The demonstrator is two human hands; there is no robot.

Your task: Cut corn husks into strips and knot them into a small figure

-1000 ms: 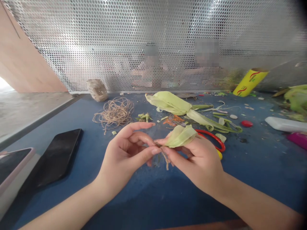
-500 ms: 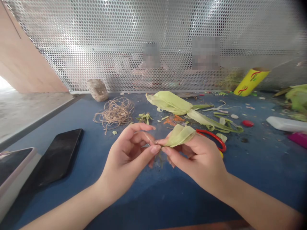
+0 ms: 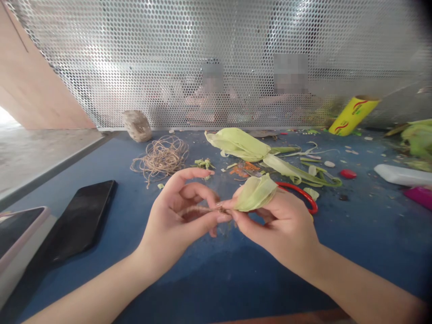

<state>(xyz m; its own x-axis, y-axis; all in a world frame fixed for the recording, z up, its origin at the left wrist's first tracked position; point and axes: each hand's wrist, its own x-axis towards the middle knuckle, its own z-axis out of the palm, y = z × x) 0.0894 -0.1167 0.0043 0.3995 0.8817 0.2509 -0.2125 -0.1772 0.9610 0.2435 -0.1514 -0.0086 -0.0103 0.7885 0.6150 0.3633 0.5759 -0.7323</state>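
Observation:
Pinched in my right hand (image 3: 281, 220) is a small folded corn husk piece (image 3: 258, 193), its pale green loop standing above the fingers. My left hand (image 3: 189, 211) grips a brown twine (image 3: 199, 208) at the narrow end of the husk, thumb and finger nearly meeting the right fingertips. The twine runs back into the left palm, where the fingers partly hide it. Behind the hands lies a larger corn husk bundle (image 3: 239, 143) with a long strip trailing right. A tangled heap of twine (image 3: 162, 157) rests beyond my left hand.
Red-handled scissors (image 3: 303, 195) lie partly under my right hand. A black phone (image 3: 86, 220) and another device (image 3: 20, 229) are at left. A stone-like block (image 3: 137, 126) and a yellow tube (image 3: 353, 116) stand by the perforated metal screen (image 3: 168, 54). Two people sit behind it.
The twine now stretches back across the left palm, and the left fingers have shifted slightly. The husk loop has tilted a little in my right hand.

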